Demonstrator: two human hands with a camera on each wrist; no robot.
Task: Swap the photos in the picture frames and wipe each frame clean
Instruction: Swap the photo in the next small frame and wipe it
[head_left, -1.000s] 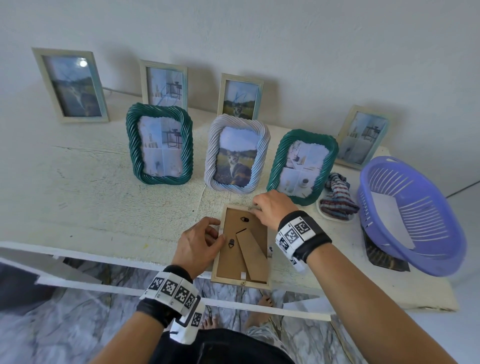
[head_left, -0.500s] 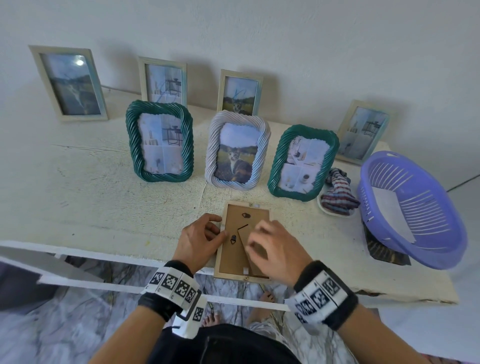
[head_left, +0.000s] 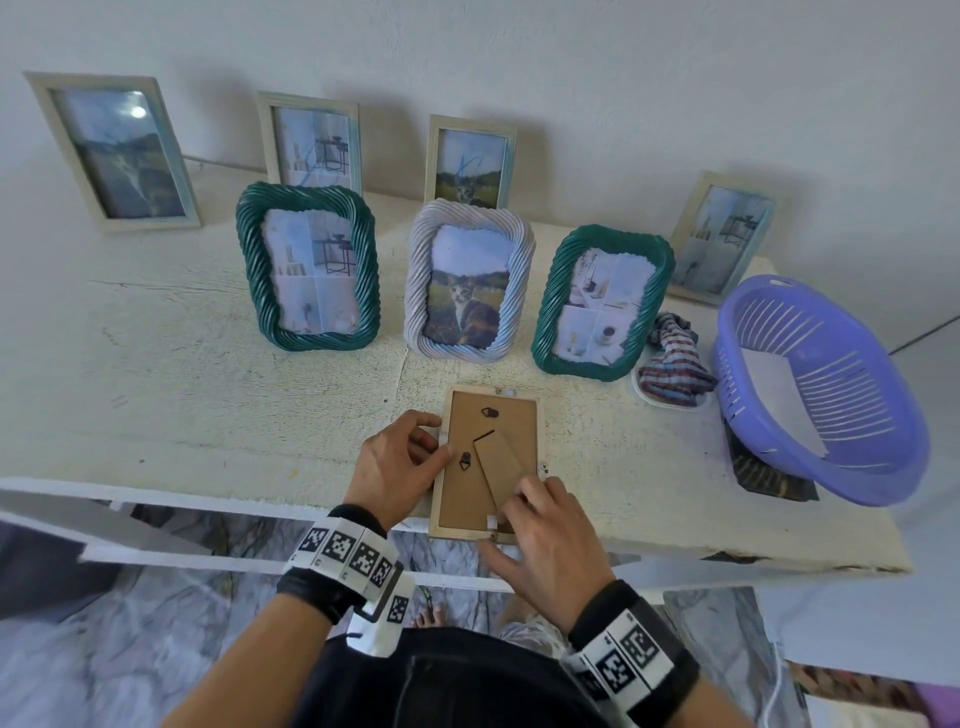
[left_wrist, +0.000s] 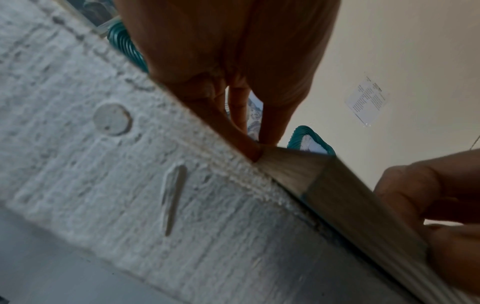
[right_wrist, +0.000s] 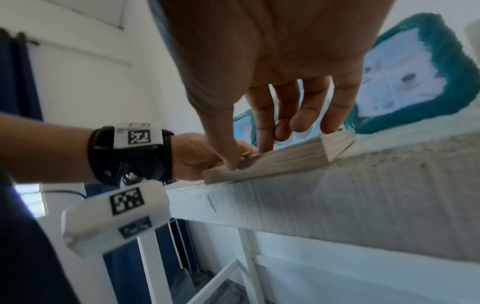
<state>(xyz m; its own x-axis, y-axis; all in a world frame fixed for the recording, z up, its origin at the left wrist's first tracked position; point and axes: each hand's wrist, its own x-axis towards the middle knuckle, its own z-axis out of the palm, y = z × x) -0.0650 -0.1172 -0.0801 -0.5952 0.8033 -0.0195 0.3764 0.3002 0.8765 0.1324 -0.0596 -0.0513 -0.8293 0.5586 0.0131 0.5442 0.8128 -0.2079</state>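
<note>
A light wooden frame (head_left: 467, 493) lies face down at the table's front edge, its brown back and fold-out stand facing up. My left hand (head_left: 439, 441) holds its left edge, thumb on the backing, fingers curled beside the rail. My right hand (head_left: 498, 530) is at the near short edge. In the right wrist view its thumb and forefinger (right_wrist: 249, 156) pinch at a small tab on the frame's rail (right_wrist: 280, 160). The left wrist view shows my left fingertips (left_wrist: 257, 148) against the frame's side (left_wrist: 350, 195). A striped cloth (head_left: 675, 369) lies on a small dish to the right.
Two green twisted frames (head_left: 307, 267) (head_left: 602, 301) and a white twisted one (head_left: 470, 280) stand behind the lying frame. Several pale frames (head_left: 117, 150) lean on the wall. A purple basket (head_left: 883, 467) sits at the right. The frame's near end overhangs the table (head_left: 182, 395).
My right hand has moved from the frame's far top edge down over the back to its near edge. The left hand has stayed on the left edge.
</note>
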